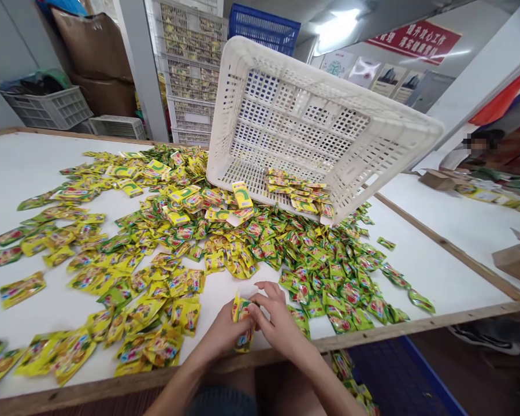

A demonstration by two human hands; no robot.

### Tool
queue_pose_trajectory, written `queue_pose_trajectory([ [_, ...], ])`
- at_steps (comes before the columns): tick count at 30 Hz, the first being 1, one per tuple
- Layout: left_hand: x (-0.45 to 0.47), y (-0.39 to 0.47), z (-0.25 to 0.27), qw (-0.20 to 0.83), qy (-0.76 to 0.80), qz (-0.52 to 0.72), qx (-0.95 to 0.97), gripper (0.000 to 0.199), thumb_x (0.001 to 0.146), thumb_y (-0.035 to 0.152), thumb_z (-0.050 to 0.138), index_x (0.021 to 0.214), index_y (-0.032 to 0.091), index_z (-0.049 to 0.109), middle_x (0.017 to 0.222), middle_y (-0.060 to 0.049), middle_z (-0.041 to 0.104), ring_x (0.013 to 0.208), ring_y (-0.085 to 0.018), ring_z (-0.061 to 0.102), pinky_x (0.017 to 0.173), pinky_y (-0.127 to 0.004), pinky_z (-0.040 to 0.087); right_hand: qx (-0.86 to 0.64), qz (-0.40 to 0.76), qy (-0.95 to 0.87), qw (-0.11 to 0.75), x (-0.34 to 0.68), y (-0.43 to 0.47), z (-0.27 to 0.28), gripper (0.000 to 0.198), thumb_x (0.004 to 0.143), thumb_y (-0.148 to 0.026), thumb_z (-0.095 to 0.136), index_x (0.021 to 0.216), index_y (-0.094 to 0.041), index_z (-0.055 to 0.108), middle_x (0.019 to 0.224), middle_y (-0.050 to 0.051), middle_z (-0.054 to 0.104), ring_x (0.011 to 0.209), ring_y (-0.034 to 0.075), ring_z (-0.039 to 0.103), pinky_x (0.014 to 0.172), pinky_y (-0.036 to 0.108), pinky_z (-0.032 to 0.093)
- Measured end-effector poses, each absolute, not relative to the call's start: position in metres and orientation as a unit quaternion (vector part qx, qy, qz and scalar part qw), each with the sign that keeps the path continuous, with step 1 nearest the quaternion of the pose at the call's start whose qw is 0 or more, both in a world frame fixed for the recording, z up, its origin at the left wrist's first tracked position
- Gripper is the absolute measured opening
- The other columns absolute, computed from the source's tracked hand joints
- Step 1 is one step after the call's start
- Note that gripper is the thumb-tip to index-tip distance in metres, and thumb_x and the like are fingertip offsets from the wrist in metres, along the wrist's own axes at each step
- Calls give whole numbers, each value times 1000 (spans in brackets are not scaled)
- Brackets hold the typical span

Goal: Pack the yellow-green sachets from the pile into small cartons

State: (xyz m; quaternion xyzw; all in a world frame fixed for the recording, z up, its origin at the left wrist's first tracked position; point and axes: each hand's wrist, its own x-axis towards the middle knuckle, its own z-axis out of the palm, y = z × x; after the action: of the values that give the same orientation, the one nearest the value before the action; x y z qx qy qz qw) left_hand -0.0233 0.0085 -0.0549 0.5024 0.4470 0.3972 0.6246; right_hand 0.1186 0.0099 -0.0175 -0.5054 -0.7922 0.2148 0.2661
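Note:
Close to the table's front edge, my left hand (226, 328) grips a small yellow-and-green carton (237, 309) from the left side. The carton's white flap stands up at the top. My right hand (279, 318) closes over the same carton from the right, with thumb and fingers on it. Below the thumbs a yellow packet (244, 341) shows; whether it is inside the carton or against it I cannot tell. To the left lie loose yellow packets (149, 312), and to the right loose green packets (342, 289).
A white plastic crate (303, 86) lies tipped toward me on the packet heap, with several flat cartons (294, 188) inside. More cartons (190, 196) lie on the heap. A blue crate (398, 370) sits below the wooden table edge (416, 326). A person (481, 144) is at far right.

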Motion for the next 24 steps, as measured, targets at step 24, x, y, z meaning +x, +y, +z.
queue_pose_trajectory([
  [24,-42,-11,-55,531,460,526,479,42,80,26,56,119,23,43,104,-7,65,92,-19,63,82,-32,48,-490,369,-658,436,107,2,-41,11,83,-21,52,88,-18,61,82,3,63,76,15,58,69,24,44],
])
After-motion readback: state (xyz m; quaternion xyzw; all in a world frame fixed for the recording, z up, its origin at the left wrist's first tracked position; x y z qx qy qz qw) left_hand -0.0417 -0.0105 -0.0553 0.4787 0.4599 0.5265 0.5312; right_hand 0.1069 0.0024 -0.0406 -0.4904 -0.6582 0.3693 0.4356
